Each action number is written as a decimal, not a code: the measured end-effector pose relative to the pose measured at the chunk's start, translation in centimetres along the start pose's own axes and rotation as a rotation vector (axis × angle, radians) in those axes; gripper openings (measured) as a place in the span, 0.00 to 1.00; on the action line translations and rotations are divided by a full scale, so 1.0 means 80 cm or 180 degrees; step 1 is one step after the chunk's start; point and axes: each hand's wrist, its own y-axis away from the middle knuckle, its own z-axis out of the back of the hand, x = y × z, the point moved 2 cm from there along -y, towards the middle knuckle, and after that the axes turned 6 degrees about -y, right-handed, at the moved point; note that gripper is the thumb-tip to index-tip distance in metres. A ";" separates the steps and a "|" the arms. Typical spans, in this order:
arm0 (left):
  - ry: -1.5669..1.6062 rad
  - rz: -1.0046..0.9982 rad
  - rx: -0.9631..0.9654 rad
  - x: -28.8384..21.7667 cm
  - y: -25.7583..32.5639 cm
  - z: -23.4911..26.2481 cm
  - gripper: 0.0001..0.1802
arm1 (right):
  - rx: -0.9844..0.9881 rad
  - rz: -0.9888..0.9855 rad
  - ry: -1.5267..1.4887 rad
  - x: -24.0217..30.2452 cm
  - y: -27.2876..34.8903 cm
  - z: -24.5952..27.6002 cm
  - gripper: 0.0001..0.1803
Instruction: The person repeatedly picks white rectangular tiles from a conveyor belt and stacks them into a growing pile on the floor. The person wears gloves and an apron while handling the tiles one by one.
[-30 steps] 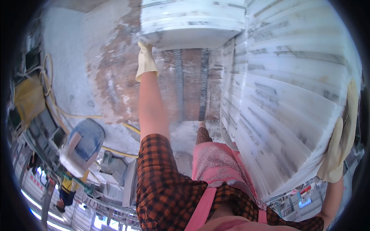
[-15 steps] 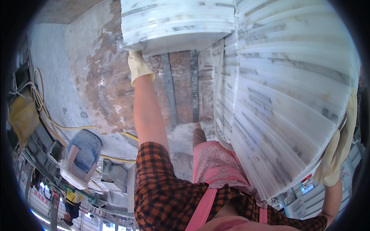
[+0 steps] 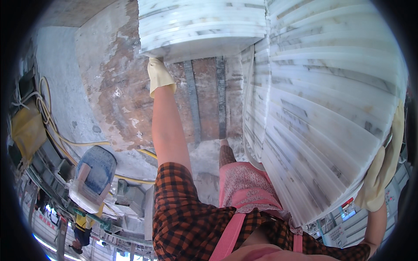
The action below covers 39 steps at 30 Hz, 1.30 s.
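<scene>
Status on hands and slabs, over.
Left hand at lower left corner of upper stack, fingertips hidden. Right hand at right stack, outer edge. Hose at left.

I see the cream-gloved left hand [image 3: 160, 77], near eleven o'clock, touching a stack of white, grey-veined stone slabs [image 3: 202, 25] at twelve, fingertips hidden. The cream-gloved right hand [image 3: 378, 180], past three, lies outstretched along a fanned row of similar white slabs [image 3: 324, 117].

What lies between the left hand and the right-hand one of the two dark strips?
In the head view, the other dark strip lies between the left hand and the right-hand strip, with patchy brown surface around it.
</scene>
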 end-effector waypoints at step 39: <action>-0.2594 0.2783 -0.1051 0.195 0.731 0.321 0.24 | -0.1883 0.1367 -0.0753 -0.029 0.025 -0.036 0.27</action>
